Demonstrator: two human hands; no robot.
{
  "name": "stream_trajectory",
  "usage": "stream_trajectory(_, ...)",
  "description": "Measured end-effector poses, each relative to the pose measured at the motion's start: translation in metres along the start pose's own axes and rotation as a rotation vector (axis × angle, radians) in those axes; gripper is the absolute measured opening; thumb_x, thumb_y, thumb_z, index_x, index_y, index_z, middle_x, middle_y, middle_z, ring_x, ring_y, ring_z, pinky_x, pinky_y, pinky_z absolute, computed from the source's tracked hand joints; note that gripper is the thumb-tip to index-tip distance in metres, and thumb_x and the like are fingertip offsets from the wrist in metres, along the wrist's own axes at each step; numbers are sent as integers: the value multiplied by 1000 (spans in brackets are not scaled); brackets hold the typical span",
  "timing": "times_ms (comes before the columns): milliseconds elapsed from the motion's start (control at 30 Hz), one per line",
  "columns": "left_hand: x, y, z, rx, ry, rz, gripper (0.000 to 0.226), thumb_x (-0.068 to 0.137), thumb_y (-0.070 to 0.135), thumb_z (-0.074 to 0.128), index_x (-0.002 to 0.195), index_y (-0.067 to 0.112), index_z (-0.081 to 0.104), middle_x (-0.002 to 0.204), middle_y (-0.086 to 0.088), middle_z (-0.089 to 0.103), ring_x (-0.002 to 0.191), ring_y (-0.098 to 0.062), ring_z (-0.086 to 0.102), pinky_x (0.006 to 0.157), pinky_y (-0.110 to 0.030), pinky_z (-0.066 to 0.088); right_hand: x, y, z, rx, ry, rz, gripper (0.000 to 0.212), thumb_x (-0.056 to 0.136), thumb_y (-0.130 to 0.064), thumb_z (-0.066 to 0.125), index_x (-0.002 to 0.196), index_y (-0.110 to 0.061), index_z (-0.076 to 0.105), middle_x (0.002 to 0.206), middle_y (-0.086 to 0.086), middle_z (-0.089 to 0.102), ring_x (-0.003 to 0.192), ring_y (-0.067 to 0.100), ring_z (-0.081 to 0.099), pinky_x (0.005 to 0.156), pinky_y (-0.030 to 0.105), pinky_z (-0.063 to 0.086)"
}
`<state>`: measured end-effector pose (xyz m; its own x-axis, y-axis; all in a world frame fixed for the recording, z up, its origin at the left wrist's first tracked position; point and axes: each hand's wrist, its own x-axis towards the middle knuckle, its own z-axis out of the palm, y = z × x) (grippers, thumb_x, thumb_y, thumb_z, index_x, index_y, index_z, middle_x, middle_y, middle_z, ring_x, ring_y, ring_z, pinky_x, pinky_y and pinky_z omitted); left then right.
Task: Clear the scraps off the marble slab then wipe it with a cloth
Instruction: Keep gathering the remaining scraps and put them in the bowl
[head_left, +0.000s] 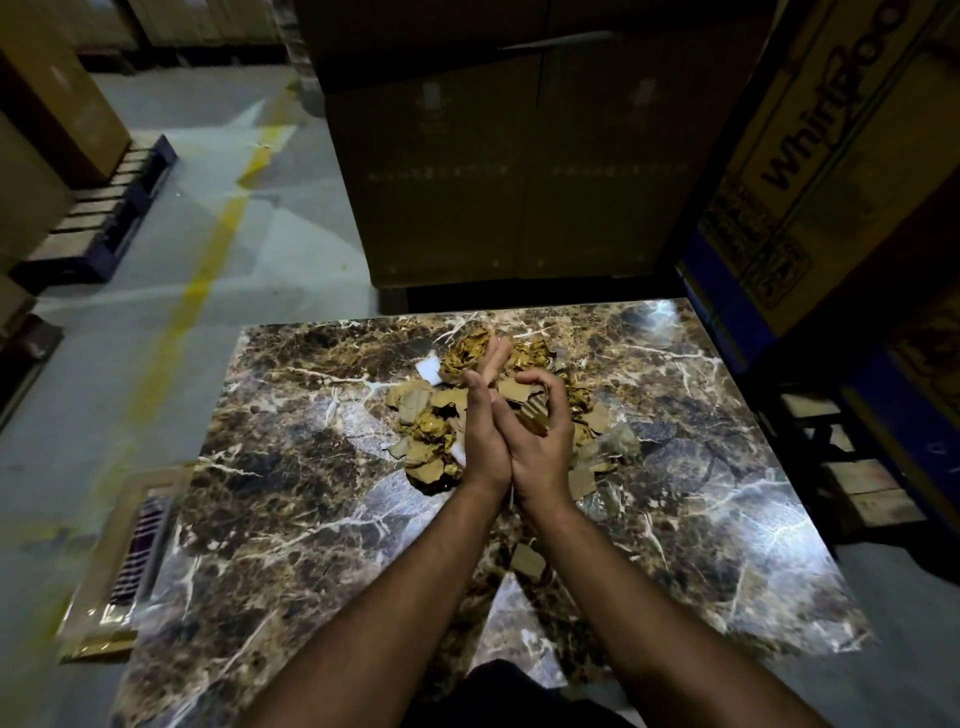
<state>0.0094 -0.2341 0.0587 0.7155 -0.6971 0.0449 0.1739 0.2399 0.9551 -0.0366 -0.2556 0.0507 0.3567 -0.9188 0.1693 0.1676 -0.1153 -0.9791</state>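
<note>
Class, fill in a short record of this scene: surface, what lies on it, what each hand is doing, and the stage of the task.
surface: marble slab, brown with white veins
on it: scraps of cardboard and gold foil, heaped mid-slab; one stray piece nearer the person
left hand: fingers straight, pressed against the right
right hand: curled round a cardboard bit
stage: scraps not yet cleared; no cloth seen

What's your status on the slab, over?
Left hand open, pressed against right hand, which grips a cardboard piece. Scrap pile on marble slab, one stray piece nearer. No cloth seen.
</note>
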Motion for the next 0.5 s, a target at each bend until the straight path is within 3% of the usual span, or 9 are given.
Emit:
stream_trajectory(67,-3,-4,-2,-31,-3,-31,88,78,92,36,139,31,54,156,0,45,145,-9,39,120,-32,29,0,5,-1,-46,7,-11,24,82,-25,78,99,-30,62,110,3,70,110,27,68,99,56,52)
stream_trajectory(167,-3,-9,-2,-55,-11,-96,111,70,97,39,147,17,48,152,-2,49,140,-8,46,109,-20,40,0,10,-5,-36,19,60,21,81,-16,79,94,-24,64,106,2,74,108,19,70,99,50,55)
stream_trajectory(233,-5,-12,-2,-83,-33,-144,101,81,88,36,148,13,45,146,-3,53,136,-12,50,105,-20,46,2,14,-10,-46,25,93,21,80,-11,81,93,-20,67,104,3,75,103,18,72,90,46,59)
stream_trajectory(333,-6,-19,-2,-113,-17,-189,78,97,65,27,150,11,41,143,-4,55,133,-13,53,106,-26,47,8,17,-18,-43,28,113,22,75,-14,80,90,-25,68,102,5,76,98,28,74,83,52,62)
stream_trajectory(433,-4,-23,-9,-165,48,-248,87,85,79,38,148,19,44,148,-8,53,134,-20,54,109,-36,46,14,18,-30,-27,49,152,23,73,-15,81,89,-24,68,99,0,75,89,26,72,73,45,62)
stream_trajectory(500,-2,-30,-19,-81,91,-242,82,85,79,30,144,25,47,147,-4,55,134,-18,52,114,-44,38,20,19,-43,-19,66,179,26,79,-3,81,92,-20,67,93,0,75,79,19,71,65,37,58)
